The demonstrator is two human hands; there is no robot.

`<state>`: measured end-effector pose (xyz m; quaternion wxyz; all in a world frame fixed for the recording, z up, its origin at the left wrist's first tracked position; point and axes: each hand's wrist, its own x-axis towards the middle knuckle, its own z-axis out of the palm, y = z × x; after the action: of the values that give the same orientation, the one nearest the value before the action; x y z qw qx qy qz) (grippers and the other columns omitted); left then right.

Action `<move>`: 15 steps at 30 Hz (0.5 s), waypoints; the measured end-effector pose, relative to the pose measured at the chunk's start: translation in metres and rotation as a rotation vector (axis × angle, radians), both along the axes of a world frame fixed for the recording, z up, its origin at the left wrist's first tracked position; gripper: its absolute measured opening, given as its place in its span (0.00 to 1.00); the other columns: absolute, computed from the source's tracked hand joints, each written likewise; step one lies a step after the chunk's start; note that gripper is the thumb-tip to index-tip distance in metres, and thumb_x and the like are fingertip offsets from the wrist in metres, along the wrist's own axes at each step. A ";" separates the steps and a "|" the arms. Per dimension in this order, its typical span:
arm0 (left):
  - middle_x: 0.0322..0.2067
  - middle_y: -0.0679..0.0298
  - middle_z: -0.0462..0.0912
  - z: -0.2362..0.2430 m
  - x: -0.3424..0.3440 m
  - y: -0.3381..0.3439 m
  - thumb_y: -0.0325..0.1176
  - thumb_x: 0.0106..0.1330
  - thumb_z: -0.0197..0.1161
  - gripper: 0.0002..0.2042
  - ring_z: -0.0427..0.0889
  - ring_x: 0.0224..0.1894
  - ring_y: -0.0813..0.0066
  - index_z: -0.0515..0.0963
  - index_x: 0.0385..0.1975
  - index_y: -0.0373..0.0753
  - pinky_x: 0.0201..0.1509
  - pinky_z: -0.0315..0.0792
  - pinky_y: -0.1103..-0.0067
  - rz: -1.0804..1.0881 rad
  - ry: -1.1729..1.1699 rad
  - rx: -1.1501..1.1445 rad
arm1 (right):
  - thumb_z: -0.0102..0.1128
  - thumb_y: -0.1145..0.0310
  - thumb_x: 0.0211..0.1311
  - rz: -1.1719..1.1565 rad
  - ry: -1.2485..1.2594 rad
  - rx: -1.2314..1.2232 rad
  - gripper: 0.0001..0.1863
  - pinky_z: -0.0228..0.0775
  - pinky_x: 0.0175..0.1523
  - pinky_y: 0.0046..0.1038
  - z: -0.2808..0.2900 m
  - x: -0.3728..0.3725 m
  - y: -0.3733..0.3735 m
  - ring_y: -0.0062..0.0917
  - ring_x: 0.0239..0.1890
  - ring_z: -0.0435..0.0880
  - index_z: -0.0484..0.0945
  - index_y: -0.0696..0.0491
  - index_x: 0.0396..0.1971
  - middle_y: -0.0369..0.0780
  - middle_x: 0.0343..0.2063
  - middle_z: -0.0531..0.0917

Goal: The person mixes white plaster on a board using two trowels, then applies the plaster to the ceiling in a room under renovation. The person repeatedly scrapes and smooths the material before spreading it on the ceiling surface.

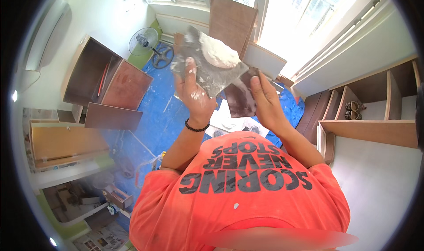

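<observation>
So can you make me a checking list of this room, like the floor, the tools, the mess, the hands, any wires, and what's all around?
Surface: blue floor sheet, speckled with white.
Job's things: grey board carrying a lump of white putty; dark flat blade beside it.
Clutter: loose wooden panels and small bits at lower left.
Grippers: left hand grips the board from beneath; right hand holds the blade.
Cables: nothing seen clearly.
Surroundings: open wooden cabinet, standing fan, bright windows, wooden shelves on the right.
</observation>
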<state>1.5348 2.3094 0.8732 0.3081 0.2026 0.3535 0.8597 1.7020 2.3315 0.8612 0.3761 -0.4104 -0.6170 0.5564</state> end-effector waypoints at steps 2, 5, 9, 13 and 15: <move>0.46 0.59 0.82 -0.041 -0.011 -0.002 0.27 0.75 0.55 0.09 0.81 0.47 0.71 0.77 0.49 0.31 0.51 0.77 0.71 0.213 0.521 0.159 | 0.46 0.51 0.81 -0.094 0.230 -0.198 0.30 0.64 0.67 0.28 0.000 0.002 -0.001 0.26 0.61 0.75 0.68 0.64 0.65 0.43 0.58 0.80; 0.48 0.53 0.82 -0.011 -0.012 -0.021 0.30 0.66 0.65 0.07 0.83 0.48 0.55 0.81 0.42 0.40 0.55 0.77 0.61 0.069 1.175 0.353 | 0.52 0.52 0.78 -0.173 0.864 -0.718 0.24 0.75 0.60 0.32 0.001 0.001 0.019 0.29 0.52 0.84 0.76 0.58 0.56 0.40 0.51 0.84; 0.58 0.55 0.79 -0.009 0.007 -0.027 0.39 0.58 0.72 0.18 0.77 0.59 0.53 0.85 0.50 0.53 0.63 0.71 0.57 -0.095 1.573 0.403 | 0.55 0.54 0.76 -0.064 1.023 -0.852 0.19 0.80 0.56 0.37 -0.006 0.009 0.025 0.33 0.46 0.88 0.79 0.55 0.51 0.42 0.45 0.87; 0.61 0.57 0.77 -0.029 0.003 -0.030 0.35 0.60 0.71 0.19 0.74 0.62 0.53 0.84 0.53 0.54 0.67 0.67 0.56 -0.161 1.591 0.179 | 0.53 0.55 0.77 -0.246 0.904 -0.823 0.19 0.82 0.53 0.35 0.002 0.015 0.019 0.29 0.45 0.88 0.78 0.55 0.51 0.41 0.46 0.86; 0.60 0.57 0.78 -0.050 -0.012 -0.026 0.33 0.61 0.70 0.20 0.75 0.62 0.52 0.84 0.54 0.54 0.68 0.66 0.56 -0.130 1.617 0.135 | 0.52 0.55 0.78 -0.235 0.910 -0.777 0.19 0.82 0.54 0.36 0.002 0.019 0.018 0.30 0.46 0.88 0.77 0.56 0.52 0.41 0.46 0.86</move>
<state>1.5228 2.2836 0.8230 -0.0059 0.7990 0.4014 0.4476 1.7206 2.3492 0.8635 0.4836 -0.3041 -0.0966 0.8151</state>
